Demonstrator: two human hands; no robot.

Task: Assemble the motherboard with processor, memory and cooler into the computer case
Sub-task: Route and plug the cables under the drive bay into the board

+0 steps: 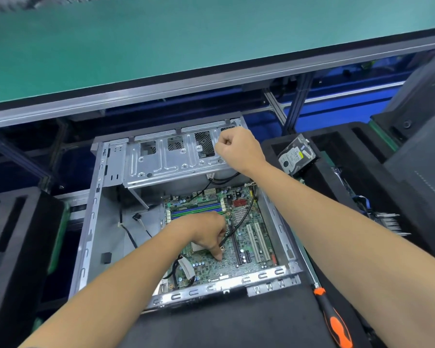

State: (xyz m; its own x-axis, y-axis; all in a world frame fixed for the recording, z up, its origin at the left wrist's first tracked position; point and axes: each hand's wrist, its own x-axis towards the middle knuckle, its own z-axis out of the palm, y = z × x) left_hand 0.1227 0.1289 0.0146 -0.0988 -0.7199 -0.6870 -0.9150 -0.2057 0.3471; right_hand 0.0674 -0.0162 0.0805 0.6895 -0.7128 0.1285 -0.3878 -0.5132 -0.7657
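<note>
An open grey computer case (91, 222) lies on a black foam bed. A green motherboard (241, 262) sits inside it at the right, with blue and green memory slots (199, 210) and a silver heatsink (241, 214). My left hand (206, 234) reaches into the case and presses a fingertip on the board beside the processor socket (196, 247), next to a black cable (239, 222). My right hand (236, 149) is a closed fist over the case's drive cage (166, 162); whether it holds anything is hidden.
A hard drive (296, 154) lies in black foam to the right of the case. An orange-and-black screwdriver (333, 320) lies at the lower right. A green-topped bench (161, 46) overhangs the far side. Loose cables (131, 234) lie on the case floor at the left.
</note>
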